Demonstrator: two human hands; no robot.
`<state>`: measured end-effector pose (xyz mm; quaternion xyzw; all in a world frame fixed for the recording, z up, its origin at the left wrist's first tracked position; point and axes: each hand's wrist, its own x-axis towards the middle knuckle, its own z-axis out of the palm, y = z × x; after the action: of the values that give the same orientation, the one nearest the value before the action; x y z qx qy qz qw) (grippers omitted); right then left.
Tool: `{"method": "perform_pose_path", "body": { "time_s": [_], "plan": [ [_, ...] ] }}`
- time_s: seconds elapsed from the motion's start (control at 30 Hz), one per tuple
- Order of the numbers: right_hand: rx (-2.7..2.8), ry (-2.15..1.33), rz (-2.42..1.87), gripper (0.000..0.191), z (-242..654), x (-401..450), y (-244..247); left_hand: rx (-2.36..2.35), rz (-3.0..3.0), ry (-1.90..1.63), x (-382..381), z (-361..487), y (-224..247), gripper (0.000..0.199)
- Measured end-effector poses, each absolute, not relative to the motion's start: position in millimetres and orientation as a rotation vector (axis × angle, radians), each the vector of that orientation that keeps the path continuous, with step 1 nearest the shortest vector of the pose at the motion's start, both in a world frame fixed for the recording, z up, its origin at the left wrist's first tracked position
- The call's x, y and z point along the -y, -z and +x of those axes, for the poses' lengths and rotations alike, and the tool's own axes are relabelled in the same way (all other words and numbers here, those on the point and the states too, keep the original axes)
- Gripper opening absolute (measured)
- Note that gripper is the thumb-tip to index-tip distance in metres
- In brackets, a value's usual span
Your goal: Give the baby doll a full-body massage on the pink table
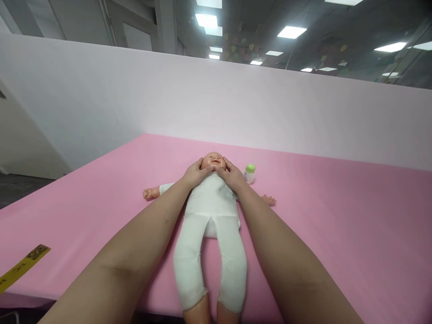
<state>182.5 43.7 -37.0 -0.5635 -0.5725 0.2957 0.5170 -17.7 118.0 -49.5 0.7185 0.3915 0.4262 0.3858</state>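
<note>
baby doll (211, 198) face-up on pink surface (324, 225), both hands (195, 173) cupped around its head (213, 157)

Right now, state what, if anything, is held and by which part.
Left hand and right hand cup the white-clothed baby doll by the sides of its head.

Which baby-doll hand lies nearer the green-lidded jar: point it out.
On the baby doll, the hand at the person's right, showing past the right forearm, on the jar's side. The doll's other hand lies across its torso.
</note>
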Motion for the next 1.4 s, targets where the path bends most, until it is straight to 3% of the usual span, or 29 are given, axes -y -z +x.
{"method": "perform_pose_path", "body": {
  "time_s": [0.1,0.23,0.4,0.5,0.8,1.03,1.2,1.4],
  "plan": [
    [1.360,-0.721,-1.370,0.096,180.2,-41.3,34.9,-1.048,1.840,-1.047,-119.9,-18.8,49.4,0.087],
    [1.384,-0.738,-1.349,0.090,182.9,-42.1,34.4,-1.008,1.831,-1.047,-119.6,-19.4,51.4,0.081],
    [1.454,-0.715,-1.292,0.068,190.1,-46.0,39.0,-0.954,1.759,-1.107,-121.8,-18.7,57.7,0.076],
    [1.470,-0.568,-1.377,0.053,190.0,-49.4,45.0,-0.954,1.705,-1.159,-127.7,-15.3,62.6,0.073],
    [1.501,-0.123,-1.476,0.039,183.4,-23.8,41.4,-1.170,1.823,-1.179,-127.2,-13.6,61.6,0.074],
    [1.481,0.282,-1.598,0.060,237.2,5.9,36.8,-1.250,1.898,-1.246,-107.4,-7.5,40.3,0.083],
    [1.461,0.118,-1.718,0.092,257.4,5.2,40.5,-0.958,1.706,-1.341,-73.9,16.3,7.7,0.070],
    [1.664,-0.035,-1.819,0.078,247.5,-5.4,46.4,-0.731,1.352,-1.104,-36.8,57.9,-21.1,0.047]
  ]
}}
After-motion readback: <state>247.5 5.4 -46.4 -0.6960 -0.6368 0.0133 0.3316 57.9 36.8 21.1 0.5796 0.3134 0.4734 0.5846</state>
